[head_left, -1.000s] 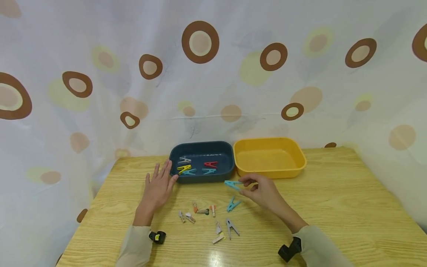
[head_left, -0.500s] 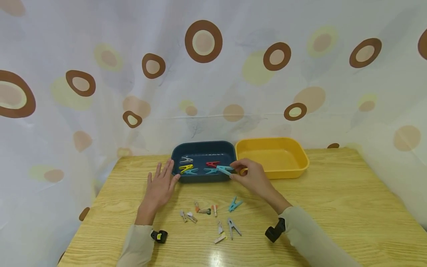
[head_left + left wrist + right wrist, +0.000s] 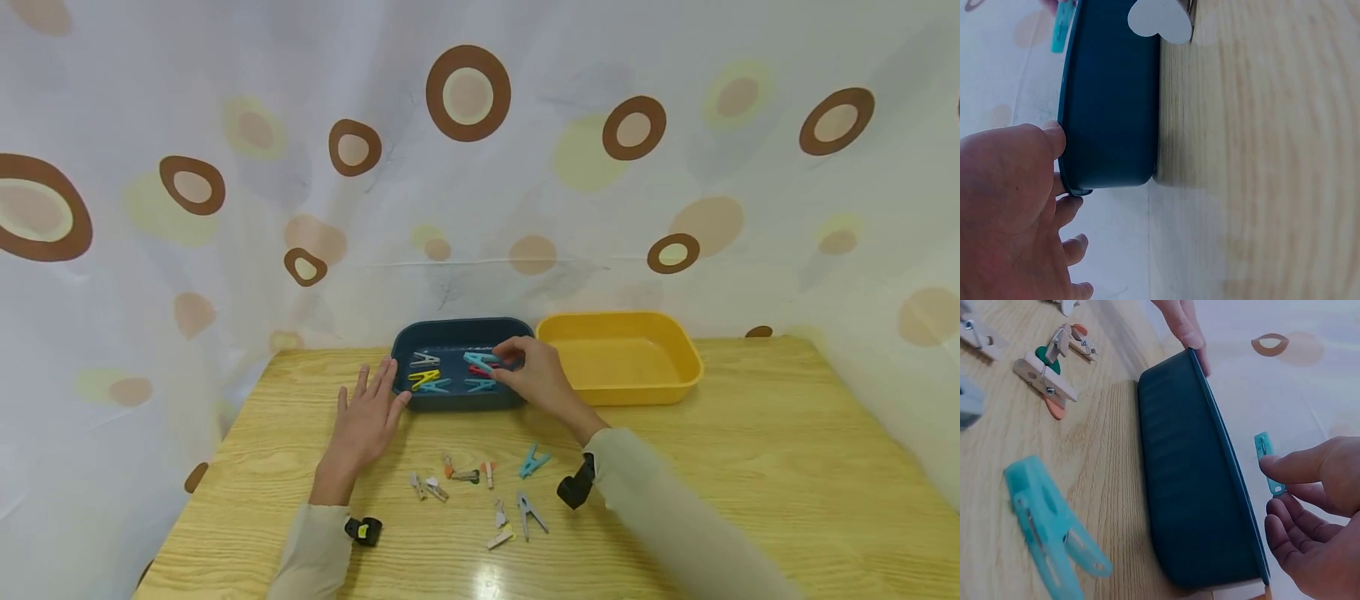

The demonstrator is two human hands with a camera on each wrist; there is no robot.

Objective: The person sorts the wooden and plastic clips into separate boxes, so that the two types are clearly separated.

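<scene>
Between thumb and fingers, my right hand (image 3: 534, 375) pinches a light-blue plastic clothespin (image 3: 480, 359) above the dark blue tray (image 3: 459, 402). In the right wrist view the same clothespin (image 3: 1264, 450) hangs past the tray's rim, gripped at its lower end. My left hand (image 3: 366, 423) rests on the tray's left edge with fingers mostly straight; the left wrist view shows its thumb (image 3: 1055, 139) against the rim. Inside the tray lie a grey clothespin (image 3: 425, 359), a yellow one (image 3: 424, 379), two blue ones and a red one partly hidden beneath the held one.
A yellow tray (image 3: 619, 393) stands against the blue tray's right side. On the wooden table in front lie a blue clothespin (image 3: 534, 461), a grey clothespin (image 3: 531, 515) and several small wooden pegs (image 3: 465, 476) with coloured shapes. A patterned cloth hangs behind.
My right hand has carried the light-blue clothespin left and away from me, from in front of the trays to over the blue tray. The left hand stays at the tray's edge.
</scene>
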